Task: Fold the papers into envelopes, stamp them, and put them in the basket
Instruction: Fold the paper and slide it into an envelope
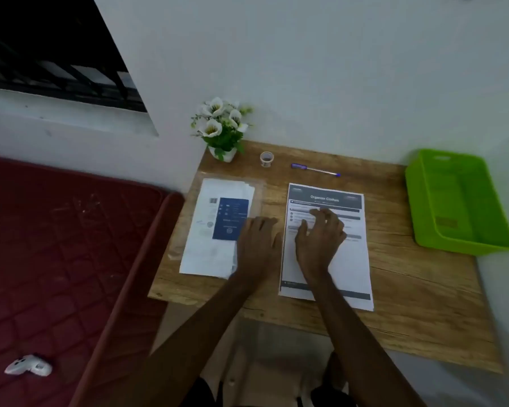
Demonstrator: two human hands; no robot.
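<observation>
A printed sheet (347, 259) with a dark header lies flat in the middle of the wooden table (417, 304). My right hand (319, 236) rests on it, fingers spread, holding nothing. My left hand (257, 245) lies flat on the wood between that sheet and a stack of papers (209, 245) at the left, whose top sheet has a blue panel. An empty green basket (423, 201) stands at the table's right edge. A small round stamp (266, 159) and a pen (315, 169) lie at the back of the table.
A small pot of white flowers (222, 129) stands at the table's back left corner against the wall. A dark red mattress (56, 245) lies left of the table, with a white controller (28, 365) on it. A barred window (56, 69) is above.
</observation>
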